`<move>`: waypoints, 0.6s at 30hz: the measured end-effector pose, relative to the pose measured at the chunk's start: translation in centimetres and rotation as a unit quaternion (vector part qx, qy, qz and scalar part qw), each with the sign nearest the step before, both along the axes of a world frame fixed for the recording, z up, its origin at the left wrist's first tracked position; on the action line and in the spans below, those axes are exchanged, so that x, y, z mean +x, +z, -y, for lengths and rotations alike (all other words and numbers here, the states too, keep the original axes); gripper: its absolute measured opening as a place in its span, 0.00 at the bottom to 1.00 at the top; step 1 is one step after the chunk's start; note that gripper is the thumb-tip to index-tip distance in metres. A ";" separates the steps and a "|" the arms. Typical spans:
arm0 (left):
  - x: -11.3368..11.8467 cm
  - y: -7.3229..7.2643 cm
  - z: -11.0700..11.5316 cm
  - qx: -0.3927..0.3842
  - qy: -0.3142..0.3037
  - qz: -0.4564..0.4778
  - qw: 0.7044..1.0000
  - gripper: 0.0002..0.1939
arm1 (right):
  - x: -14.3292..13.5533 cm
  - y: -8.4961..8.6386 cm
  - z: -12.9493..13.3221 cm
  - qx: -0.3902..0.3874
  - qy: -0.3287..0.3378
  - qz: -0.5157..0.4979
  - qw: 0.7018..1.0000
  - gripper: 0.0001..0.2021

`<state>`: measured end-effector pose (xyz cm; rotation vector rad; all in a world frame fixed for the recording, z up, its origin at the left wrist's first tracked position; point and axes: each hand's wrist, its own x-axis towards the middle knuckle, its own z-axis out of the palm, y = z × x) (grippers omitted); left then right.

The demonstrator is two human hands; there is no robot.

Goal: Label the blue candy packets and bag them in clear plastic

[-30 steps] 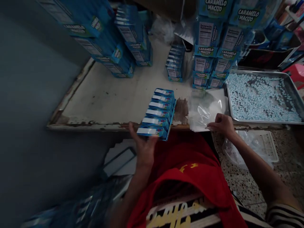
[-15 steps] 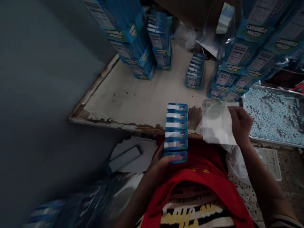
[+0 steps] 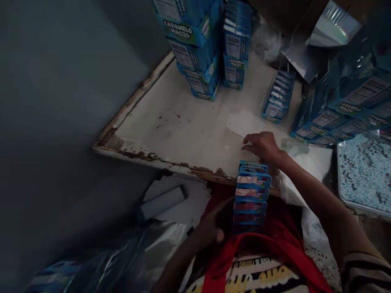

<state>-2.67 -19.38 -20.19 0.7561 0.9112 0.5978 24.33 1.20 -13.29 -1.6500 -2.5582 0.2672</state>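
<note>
A blue display box of small candy packs point(image 3: 252, 194), its packs standing in a row, is in front of the red apron at the table's front edge. My left hand point(image 3: 215, 224) is at its lower left side, gripping it from below; its fingers are partly lost in shadow. Above the far end of the box, my right hand point(image 3: 262, 145) has thumb and fingers pinched together on a thin clear plastic bag point(image 3: 240, 124), which shows only faintly against the table. A pile of clear bags point(image 3: 308, 160) lies under my right forearm.
Stacked blue boxes point(image 3: 195, 57) stand at the back left, more boxes point(image 3: 351, 106) at the right. One bagged box point(image 3: 278, 97) sits between them. A metal tray point(image 3: 365, 171) of pale blue candies is at far right. The worn table point(image 3: 171, 134) ends beside a wall.
My right hand has moved left from the bag pile to above the box, bringing a clear bag. The view has shifted, and the box is tilted more away from me.
</note>
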 end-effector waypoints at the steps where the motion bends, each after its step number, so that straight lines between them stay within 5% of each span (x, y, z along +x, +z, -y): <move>1: -0.8 0.8 -1.6 0.058 0.016 -0.080 0.995 0.41 | 0.2 -0.6 0.3 -0.006 0.005 0.011 1.000 0.07; 3: -1.6 2.6 -5.7 0.213 0.077 -0.270 0.936 0.28 | 0.3 -1.3 0.8 -0.002 0.010 0.034 0.999 0.07; 5: -0.9 4.1 -10.5 0.422 0.113 -0.392 0.810 0.18 | 0.0 -1.5 1.1 0.010 0.024 0.059 0.998 0.08; 7: 0.9 4.9 -15.2 0.587 0.058 -0.432 0.682 0.20 | -0.6 -1.5 1.0 0.025 0.047 0.075 0.996 0.10; 10: 4.0 5.0 -19.9 0.665 -0.069 -0.483 0.564 0.10 | -0.9 -1.1 0.9 0.036 0.070 0.085 0.993 0.12; 14: 5.4 4.4 -20.5 0.671 -0.169 -0.508 0.513 0.14 | 0.7 -0.1 2.5 0.035 0.052 0.075 0.995 0.11; 18: 5.2 3.8 -17.8 0.662 -0.147 -0.506 0.533 0.12 | 3.0 0.1 6.0 0.024 -0.049 0.058 0.997 0.05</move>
